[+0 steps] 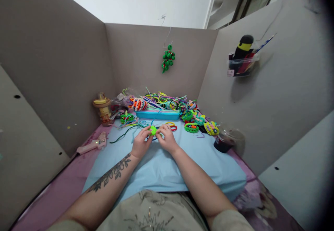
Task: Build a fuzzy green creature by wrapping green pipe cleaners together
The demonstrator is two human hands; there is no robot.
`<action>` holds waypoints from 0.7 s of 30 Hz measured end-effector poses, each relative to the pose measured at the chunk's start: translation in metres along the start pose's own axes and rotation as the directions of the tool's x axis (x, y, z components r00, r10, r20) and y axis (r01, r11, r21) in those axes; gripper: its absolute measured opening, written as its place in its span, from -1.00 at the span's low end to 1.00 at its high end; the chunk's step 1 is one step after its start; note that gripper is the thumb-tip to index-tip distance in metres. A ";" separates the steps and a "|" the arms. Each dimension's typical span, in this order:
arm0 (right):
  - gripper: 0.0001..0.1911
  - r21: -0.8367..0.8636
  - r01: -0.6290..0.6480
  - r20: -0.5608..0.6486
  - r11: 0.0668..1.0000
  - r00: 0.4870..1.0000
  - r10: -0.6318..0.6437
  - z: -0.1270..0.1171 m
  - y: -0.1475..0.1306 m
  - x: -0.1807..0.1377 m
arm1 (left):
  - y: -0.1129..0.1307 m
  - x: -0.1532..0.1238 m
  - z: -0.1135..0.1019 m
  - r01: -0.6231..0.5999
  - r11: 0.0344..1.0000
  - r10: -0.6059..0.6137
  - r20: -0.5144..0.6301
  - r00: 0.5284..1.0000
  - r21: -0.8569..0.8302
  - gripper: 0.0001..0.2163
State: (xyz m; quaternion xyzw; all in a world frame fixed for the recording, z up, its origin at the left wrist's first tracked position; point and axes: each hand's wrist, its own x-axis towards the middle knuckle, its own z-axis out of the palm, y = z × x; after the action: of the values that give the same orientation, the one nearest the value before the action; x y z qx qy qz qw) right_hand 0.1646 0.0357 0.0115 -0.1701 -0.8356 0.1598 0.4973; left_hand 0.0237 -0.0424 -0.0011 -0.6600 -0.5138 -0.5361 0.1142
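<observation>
Lime-green rounded fuzzy piece (153,130) above smooth pale-blue cloth (161,163) — left hand (141,140) pinches it between thumb and fingers; right hand (167,138) — fingertips drawn close together — touches its right edge.

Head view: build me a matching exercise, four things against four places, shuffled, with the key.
Things:
1. bright green piece
2. pink glue gun
3. green ornament
4. dark cup

Places:
A. hanging at the back panel
B. by the right edge of the blue cloth
C. between the fingertips of the left hand and right hand
D. by the left edge of the blue cloth

Pairs: 1-C, 2-D, 3-A, 4-B
</observation>
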 end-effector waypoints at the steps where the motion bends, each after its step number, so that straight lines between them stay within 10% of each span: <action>1: -0.92 0.009 -0.006 -0.004 1.000 1.000 0.006 0.000 0.000 0.000 | 0.000 0.000 0.000 0.009 1.000 -0.009 0.000 1.000 -0.027 -0.93; 21: -0.82 -0.322 0.231 0.134 0.918 0.971 -0.197 -0.005 0.005 -0.003 | -0.009 -0.002 0.005 0.246 0.959 -0.221 0.173 0.960 -0.138 -0.56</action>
State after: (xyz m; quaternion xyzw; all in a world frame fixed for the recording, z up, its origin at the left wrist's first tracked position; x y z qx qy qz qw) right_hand 0.1707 0.0392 0.0090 -0.1518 -0.8877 -0.0320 0.4335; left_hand 0.0194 -0.0363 -0.0084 -0.6414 -0.5515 -0.5315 -0.0435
